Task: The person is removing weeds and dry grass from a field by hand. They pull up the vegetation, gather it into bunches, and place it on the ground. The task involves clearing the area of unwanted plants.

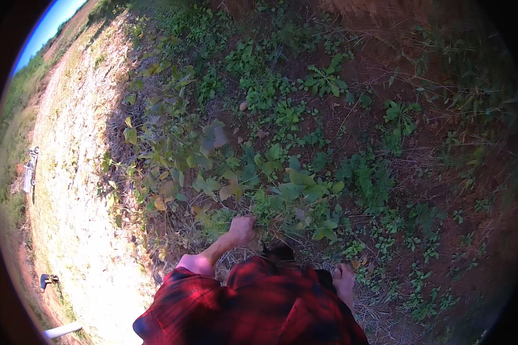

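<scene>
My left hand (242, 229) is closed around the base of a bunch of leafy green plants (270, 209), low in front of my body. Its fingertips are hidden among the leaves and stems. Broad leaves (304, 183) and dry straw-coloured stems (280, 226) spread to the right of that hand. My right hand (343, 276) hangs low beside my dark trousers, over ground with small weeds and dry grass. Its fingers are partly turned from view, so I cannot tell whether they hold anything. The red and black plaid shirt (259, 302) covers the bottom middle.
Shaded reddish soil (466, 233) carries rosette weeds (326, 79) and yellowing vines (168, 164). To the left lies a sunlit strip of dry stubble (77, 172). Far off are a small wheeled vehicle (29, 174), a bent-over person (45, 281) and a white pole (63, 330).
</scene>
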